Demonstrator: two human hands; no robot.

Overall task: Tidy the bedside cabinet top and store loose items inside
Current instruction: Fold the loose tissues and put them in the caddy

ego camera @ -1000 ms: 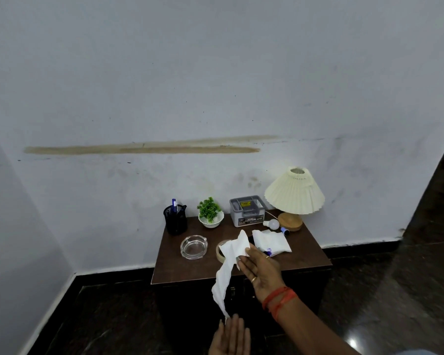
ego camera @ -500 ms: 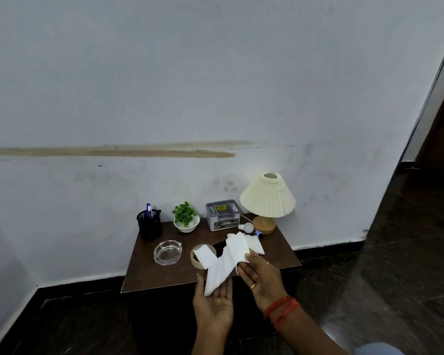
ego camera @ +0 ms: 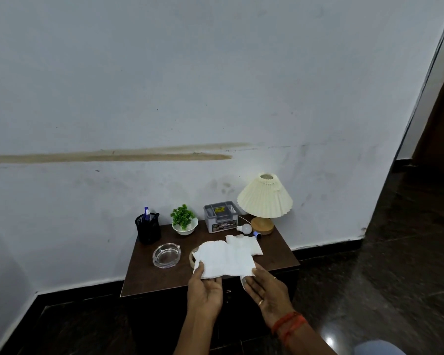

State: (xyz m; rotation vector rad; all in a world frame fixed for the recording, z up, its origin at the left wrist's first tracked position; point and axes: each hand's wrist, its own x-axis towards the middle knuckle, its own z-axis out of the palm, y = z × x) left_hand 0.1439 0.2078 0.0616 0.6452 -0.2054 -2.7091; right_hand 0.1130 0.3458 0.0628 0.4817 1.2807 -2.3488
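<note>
Both hands are up over the front edge of the cabinet surface (ego camera: 149,278), holding a white tissue (ego camera: 224,261) spread flat between them. Left hand (ego camera: 205,294) pinches the tissue's left corner with thumb on top, fingers underneath; right hand (ego camera: 265,294) grips the right corner the same way. A second tissue (ego camera: 249,244) lies on the surface just behind it. Glass ashtray (ego camera: 166,255) sits left of centre, with bare wood in front of it out to the front-left corner. Along the back by the wall: black pen cup (ego camera: 148,228), small plant bowl (ego camera: 184,221), grey box (ego camera: 222,216), lamp (ego camera: 265,201) near the right edge, and a bulb (ego camera: 244,228) beside its base.
</note>
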